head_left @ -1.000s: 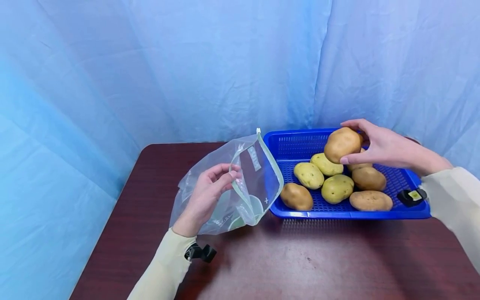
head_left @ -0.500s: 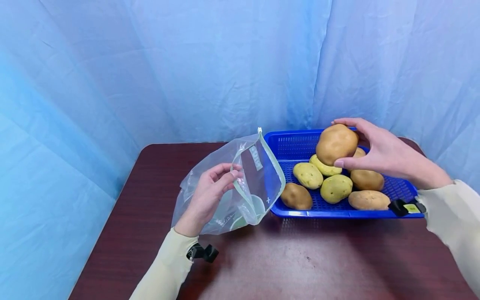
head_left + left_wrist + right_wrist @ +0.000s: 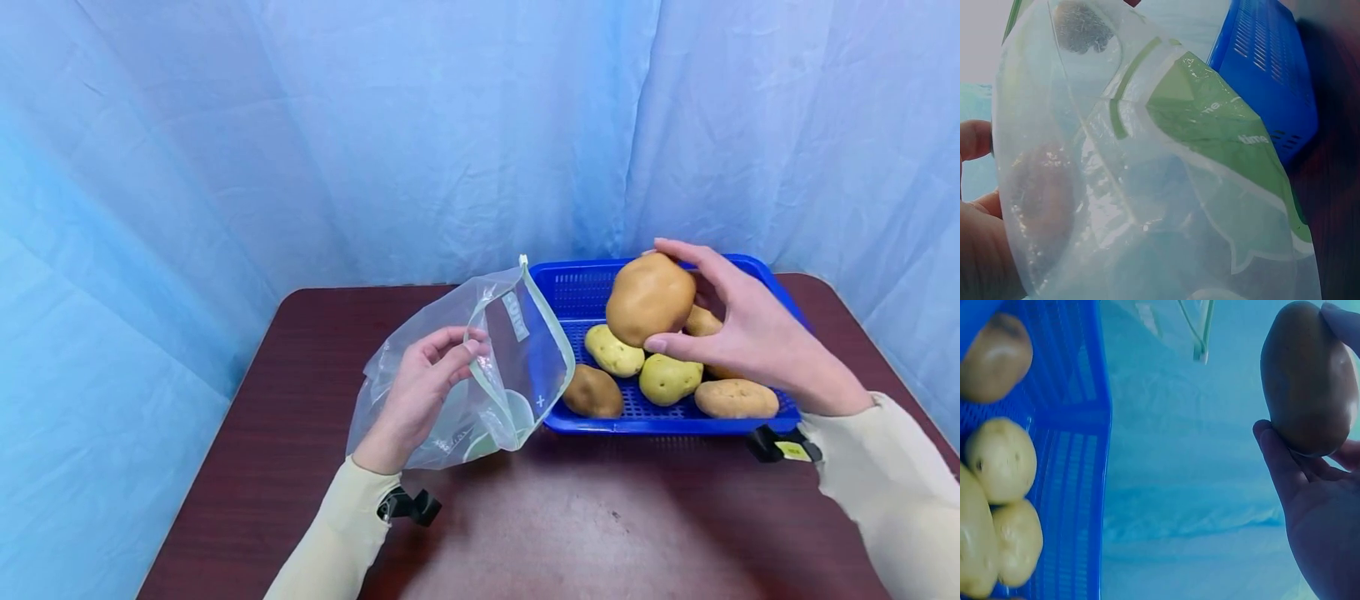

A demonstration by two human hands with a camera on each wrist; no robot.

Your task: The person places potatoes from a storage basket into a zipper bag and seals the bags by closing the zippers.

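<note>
My left hand (image 3: 423, 387) pinches the near edge of a clear zip bag (image 3: 397, 367) between thumb and fingers, and the bag's mouth gapes toward the right. Green print (image 3: 1210, 119) covers part of the bag in the left wrist view. My right hand (image 3: 757, 329) holds a large brown potato (image 3: 648, 298), thumb below and fingers over the top. That potato is raised over a blue plastic basket (image 3: 660, 427). The right wrist view shows the same potato (image 3: 1307, 381) lifted apart from the basket's wall.
Several potatoes lie in the basket, among them a yellow potato (image 3: 671, 379), a brown potato (image 3: 592, 392) at the left end and a tan potato (image 3: 737, 399) at the front. A dark red wooden table (image 3: 525, 533) bears everything. Blue curtains (image 3: 450, 142) hang behind it.
My right hand has moved left with the brown potato, from the basket's right part toward the bag's mouth. The left hand and bag have shifted very slightly right.
</note>
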